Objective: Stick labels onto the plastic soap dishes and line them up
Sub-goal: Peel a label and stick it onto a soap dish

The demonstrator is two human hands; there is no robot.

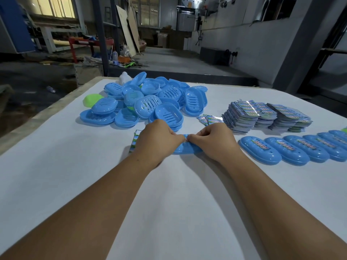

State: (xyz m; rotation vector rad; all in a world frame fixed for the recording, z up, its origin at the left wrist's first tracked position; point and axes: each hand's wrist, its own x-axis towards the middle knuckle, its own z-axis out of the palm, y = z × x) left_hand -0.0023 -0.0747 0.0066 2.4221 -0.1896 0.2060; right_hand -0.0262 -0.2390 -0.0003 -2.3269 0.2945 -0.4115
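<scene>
A blue soap dish [187, 148] lies on the white table [169, 194] under both my hands. My left hand [157, 140] and my right hand [214, 140] meet over its top and pinch a small printed label [185, 137] between their fingertips. Most of the dish and label is hidden by my fingers. A strip of labels [135, 140] lies just left of my left hand. To the right, a row of labelled blue dishes [293, 150] overlaps in a line. A pile of unlabelled blue dishes [150, 102] sits behind my hands.
Tall stacks of printed labels [262, 117] stand at the back right, with a few loose ones [208, 119] in front. A green dish [92, 100] and a white bottle [124, 78] sit by the pile. The table's left edge [47, 113] runs diagonally.
</scene>
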